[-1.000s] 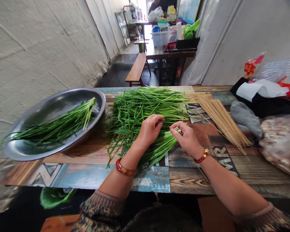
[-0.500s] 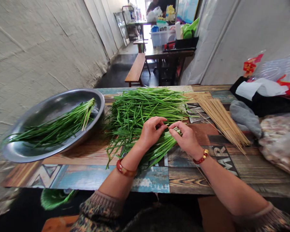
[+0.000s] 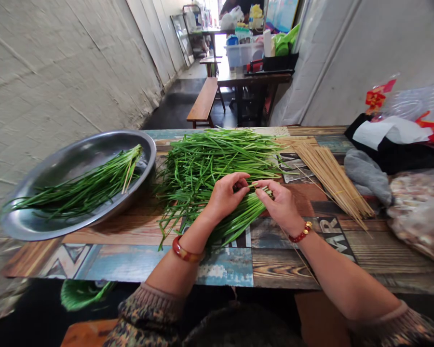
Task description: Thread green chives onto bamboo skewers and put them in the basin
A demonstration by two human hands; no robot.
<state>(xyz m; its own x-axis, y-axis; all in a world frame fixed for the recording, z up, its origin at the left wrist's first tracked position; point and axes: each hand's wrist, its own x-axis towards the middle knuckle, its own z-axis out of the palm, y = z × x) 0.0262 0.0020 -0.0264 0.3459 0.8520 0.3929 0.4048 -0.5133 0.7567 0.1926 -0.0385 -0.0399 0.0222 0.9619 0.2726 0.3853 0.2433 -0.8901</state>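
A loose pile of garlic chives [image 3: 220,154] lies across the wooden-patterned table, with a smaller bunch [image 3: 244,219] in front, pale stem ends to the right. My left hand [image 3: 228,195] is closed over the front bunch, thumb and fingers pinched near a stem. Close beside it, my right hand [image 3: 279,200] pinches the stem ends at the bunch's right end. A thin bamboo skewer [image 3: 302,258] runs from under my right hand toward the table's front edge. In the metal basin [image 3: 32,226] at left lies another bunch of chives [image 3: 90,188] with skewers through its stems.
Several bamboo skewers [image 3: 334,180] lie in a bundle right of the pile. Farther right are a grey plastic bag [image 3: 367,176], a clear bag of pale pieces [image 3: 419,212] and a black bag [image 3: 401,156]. A bench [image 3: 204,101] and another table stand beyond.
My hands stay at the front bunch with only small finger movements at the stem ends. The basin, pile and skewer bundle lie as before.
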